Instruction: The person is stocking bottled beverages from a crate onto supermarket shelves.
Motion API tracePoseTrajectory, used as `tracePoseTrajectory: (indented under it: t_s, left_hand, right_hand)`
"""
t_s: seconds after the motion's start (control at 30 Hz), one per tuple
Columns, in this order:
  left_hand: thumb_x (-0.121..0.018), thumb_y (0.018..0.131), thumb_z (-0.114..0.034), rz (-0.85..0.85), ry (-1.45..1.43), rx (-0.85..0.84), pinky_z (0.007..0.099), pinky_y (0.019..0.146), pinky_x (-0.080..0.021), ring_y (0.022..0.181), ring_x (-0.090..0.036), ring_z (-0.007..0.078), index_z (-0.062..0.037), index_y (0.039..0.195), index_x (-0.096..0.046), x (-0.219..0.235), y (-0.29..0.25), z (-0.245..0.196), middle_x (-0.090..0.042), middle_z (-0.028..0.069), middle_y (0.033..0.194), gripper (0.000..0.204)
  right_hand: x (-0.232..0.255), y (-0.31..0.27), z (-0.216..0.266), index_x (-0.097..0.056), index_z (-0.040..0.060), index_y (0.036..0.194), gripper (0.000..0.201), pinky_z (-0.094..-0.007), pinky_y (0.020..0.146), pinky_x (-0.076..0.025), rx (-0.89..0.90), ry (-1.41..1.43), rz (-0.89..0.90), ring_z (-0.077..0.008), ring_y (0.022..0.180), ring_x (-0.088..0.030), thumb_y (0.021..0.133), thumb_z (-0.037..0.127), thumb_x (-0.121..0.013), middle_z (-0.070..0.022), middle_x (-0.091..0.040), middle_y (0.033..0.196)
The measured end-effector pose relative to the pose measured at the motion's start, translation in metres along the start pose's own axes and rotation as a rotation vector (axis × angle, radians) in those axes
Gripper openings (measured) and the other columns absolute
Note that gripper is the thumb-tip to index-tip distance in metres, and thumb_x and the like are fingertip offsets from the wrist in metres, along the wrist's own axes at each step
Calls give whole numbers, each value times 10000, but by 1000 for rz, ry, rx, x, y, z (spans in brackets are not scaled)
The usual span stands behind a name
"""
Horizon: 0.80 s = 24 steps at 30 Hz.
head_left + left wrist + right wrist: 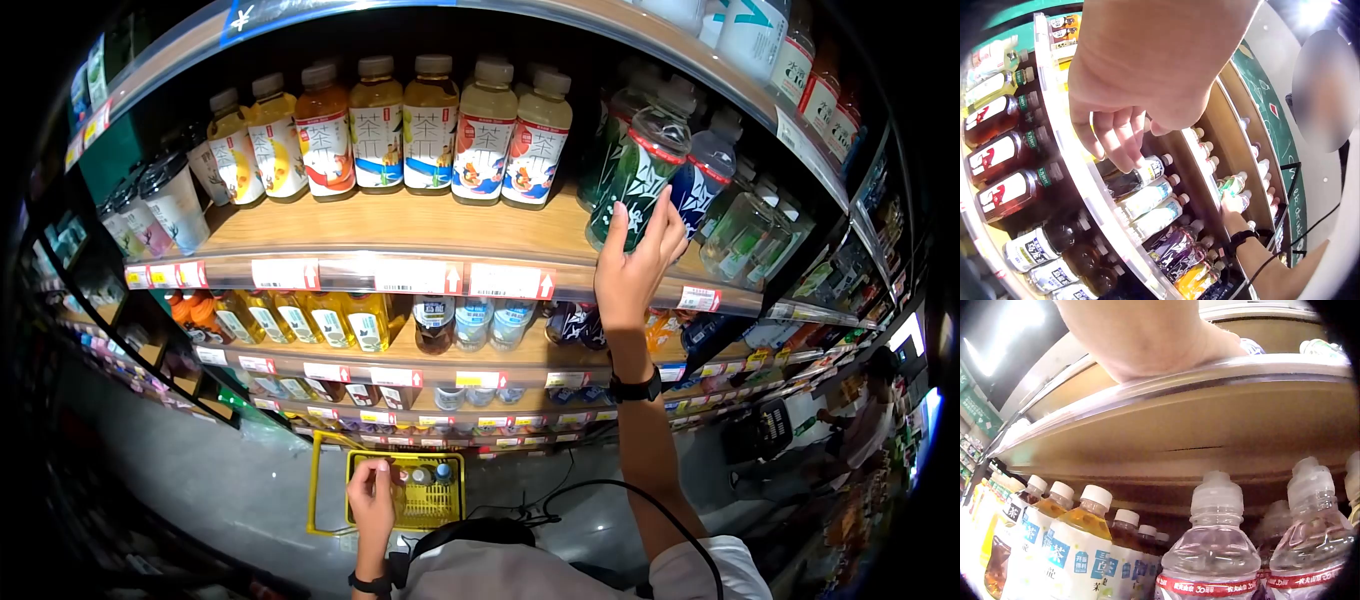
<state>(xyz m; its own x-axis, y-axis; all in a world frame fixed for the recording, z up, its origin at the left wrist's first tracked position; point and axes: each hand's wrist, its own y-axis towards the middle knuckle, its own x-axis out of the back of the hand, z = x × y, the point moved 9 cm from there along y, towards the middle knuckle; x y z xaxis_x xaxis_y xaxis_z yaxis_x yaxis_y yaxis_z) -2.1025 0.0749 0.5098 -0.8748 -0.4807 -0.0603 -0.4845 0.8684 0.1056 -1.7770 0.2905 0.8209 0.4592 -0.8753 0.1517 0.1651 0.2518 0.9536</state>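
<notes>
My right hand [645, 260] grips the lower part of a green-labelled drink bottle [640, 180] on the upper shelf, thumb on one side and fingers on the other. Beside it stands a dark blue-labelled bottle [703, 180]. In the left wrist view the same right hand [1232, 203] reaches the green-labelled bottle [1235, 182]. The right wrist view shows only the base of that hand above the shelf edge; its fingers are hidden. Low down, my left hand [372, 500] hangs with loosely curled fingers and holds nothing, overlapping a yellow shopping basket [435, 520] in the head view.
A row of tea bottles [430, 140] stands left of the green-labelled one. Clear bottles [745, 235] fill the right end. Price tags line the shelf edge [420, 276], and lower shelves hold more drinks. Several bottles [422, 475] are in the basket. A person [870, 425] is at far right.
</notes>
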Motion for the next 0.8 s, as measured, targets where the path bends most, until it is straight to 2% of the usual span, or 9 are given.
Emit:
tracePoseTrajectory:
  t_s: [0.4,0.53,0.6,0.63,0.67,0.7,0.73,0.77,0.8]
  left_hand:
    - [-581,1044,-142,9,-16,16,259,694,-503,726,-630,111,12,949,-623,0,-3,10,-667,56,775,185]
    - [-598,1036,-141,4,25,83,261,688,-502,716,-631,110,10,934,-631,5,-6,19,-673,58,760,185]
    - [-573,1052,-156,1,-60,94,260,689,-504,712,-624,105,16,931,-627,10,1,42,-672,53,760,217]
    - [-558,1062,-169,14,-114,110,258,689,-504,707,-613,101,9,936,-620,6,0,20,-662,46,764,227]
    - [-550,1068,-191,-1,-111,114,250,696,-499,722,-606,94,-5,927,-608,14,-2,30,-649,37,772,240]
    - [-559,1066,-209,48,-37,85,245,679,-481,723,-593,82,-17,913,-599,18,26,18,-641,25,769,249]
    - [-583,1056,-227,-27,-90,110,249,646,-458,705,-573,71,-24,893,-592,26,0,46,-637,14,762,260]
    - [-598,1047,-236,-41,-20,64,248,639,-458,693,-569,69,-21,895,-601,31,11,50,-638,12,760,263]
    - [-613,1038,-245,-105,32,84,247,632,-458,682,-565,66,-18,897,-610,50,7,81,-639,10,757,268]
  right_hand:
    - [-4,-1,-9,-395,-77,1497,617,-453,1075,-367,-60,96,1,-379,1247,-460,1012,227,-625,-240,-479,1339]
    - [-1,-1,-5,-398,-81,1477,595,-459,1109,-330,-41,74,0,-394,1272,-459,1020,234,-613,-265,-475,1367]
    - [-6,-3,-10,-400,-98,1461,613,-479,1148,-297,21,100,-29,-412,1321,-431,1016,258,-627,-284,-458,1397]
    - [3,1,-12,-380,-115,1459,653,-474,1164,-294,13,60,-62,-398,1340,-426,1004,267,-651,-281,-438,1428]
    - [3,0,-6,-370,-125,1446,665,-472,1166,-301,91,15,-85,-380,1339,-428,991,251,-676,-273,-428,1437]
    - [32,2,-2,-382,-119,1429,647,-477,1159,-314,91,27,-178,-380,1334,-428,981,226,-696,-270,-431,1417]
    - [10,-4,6,-397,-109,1412,629,-481,1153,-321,131,75,-102,-385,1319,-436,975,220,-707,-274,-444,1383]
    - [14,-7,14,-405,-111,1401,623,-477,1142,-342,187,51,-116,-384,1294,-456,978,233,-707,-278,-448,1361]
    - [0,-20,15,-407,-117,1385,610,-463,1110,-389,273,67,-45,-373,1264,-477,980,226,-707,-277,-450,1343]
